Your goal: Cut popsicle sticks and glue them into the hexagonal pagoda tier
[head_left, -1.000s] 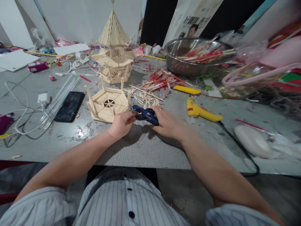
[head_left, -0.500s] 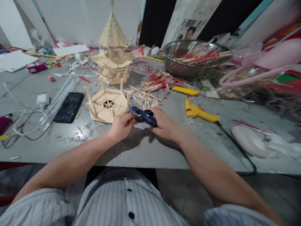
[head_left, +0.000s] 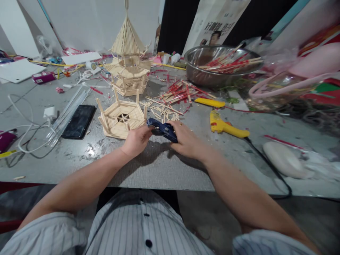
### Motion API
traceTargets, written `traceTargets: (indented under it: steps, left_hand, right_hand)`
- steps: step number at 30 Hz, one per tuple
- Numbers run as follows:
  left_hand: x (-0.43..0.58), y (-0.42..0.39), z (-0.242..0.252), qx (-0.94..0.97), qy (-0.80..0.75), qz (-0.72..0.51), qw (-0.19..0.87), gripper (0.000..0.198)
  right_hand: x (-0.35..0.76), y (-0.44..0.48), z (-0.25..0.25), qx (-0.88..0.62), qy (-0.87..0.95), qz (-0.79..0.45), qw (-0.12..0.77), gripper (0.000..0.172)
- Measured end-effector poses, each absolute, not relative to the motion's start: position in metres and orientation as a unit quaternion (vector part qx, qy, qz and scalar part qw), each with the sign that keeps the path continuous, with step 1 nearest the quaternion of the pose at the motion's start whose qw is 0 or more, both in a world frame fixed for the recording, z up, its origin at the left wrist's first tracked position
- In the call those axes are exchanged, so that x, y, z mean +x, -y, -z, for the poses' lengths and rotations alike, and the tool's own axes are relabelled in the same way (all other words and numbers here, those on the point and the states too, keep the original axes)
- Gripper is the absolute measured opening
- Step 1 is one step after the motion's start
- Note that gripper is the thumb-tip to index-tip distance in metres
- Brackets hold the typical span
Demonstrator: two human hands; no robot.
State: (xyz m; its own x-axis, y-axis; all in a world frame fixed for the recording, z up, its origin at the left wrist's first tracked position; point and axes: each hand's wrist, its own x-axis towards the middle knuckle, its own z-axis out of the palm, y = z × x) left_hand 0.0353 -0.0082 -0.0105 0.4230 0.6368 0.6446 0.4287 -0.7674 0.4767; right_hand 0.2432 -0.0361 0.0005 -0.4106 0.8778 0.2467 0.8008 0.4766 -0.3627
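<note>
My right hand point(head_left: 186, 140) is wrapped around a dark blue hand cutter point(head_left: 166, 130), held just above the table's front part. My left hand point(head_left: 136, 141) is closed in a pinch at the cutter's jaws, on a thin wooden stick point(head_left: 156, 128) that is mostly hidden by the fingers. Left of the cutter, close behind my left hand, lies a hexagonal base of wooden sticks point(head_left: 114, 132) with short upright posts. A pile of short cut stick pieces point(head_left: 166, 114) is spread just beyond the cutter.
A stick-built pagoda point(head_left: 129, 71) stands at the back. Red-wrapped sticks point(head_left: 175, 92) lie near a steel bowl point(head_left: 202, 76). A yellow utility knife point(head_left: 209, 102) and yellow glue gun point(head_left: 225, 128), its black cord trailing, are at right. A phone point(head_left: 79, 122) and white cables lie left.
The cutter has tilted slightly in my right hand, and less of the stick shows at its jaws. Both hands stay in nearly the same place. The view has shifted slightly.
</note>
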Motion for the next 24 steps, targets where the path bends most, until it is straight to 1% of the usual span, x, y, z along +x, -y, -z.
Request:
traceTargets:
  steps: [3,8,11,14,18,22,24]
  left_hand:
    - [0.037,0.011,0.008,0.818,-0.334,-0.428,0.188,0.019]
    - [0.038,0.017,0.000,0.737,-0.358,-0.393,0.418,0.016]
    - [0.038,0.018,-0.002,0.686,-0.347,-0.375,0.518,0.020]
    - [0.038,0.018,-0.004,0.643,-0.325,-0.360,0.592,0.030]
    - [0.038,0.018,-0.007,0.600,-0.307,-0.345,0.653,0.043]
    - [0.038,0.019,-0.007,0.585,-0.297,-0.329,0.679,0.042]
    - [0.038,0.020,-0.006,0.603,-0.307,-0.335,0.655,0.038]
  right_hand:
    - [0.243,0.036,0.000,-0.506,0.832,-0.091,0.206,0.060]
    - [0.241,0.035,0.002,-0.497,0.835,-0.076,0.223,0.061]
    - [0.242,0.035,0.004,-0.482,0.840,-0.085,0.233,0.063]
    - [0.244,0.034,0.004,-0.468,0.847,-0.096,0.234,0.067]
    - [0.246,0.033,0.001,-0.459,0.854,-0.110,0.218,0.067]
    - [0.247,0.033,-0.001,-0.456,0.856,-0.118,0.215,0.068]
    - [0.247,0.033,0.000,-0.463,0.852,-0.117,0.214,0.067]
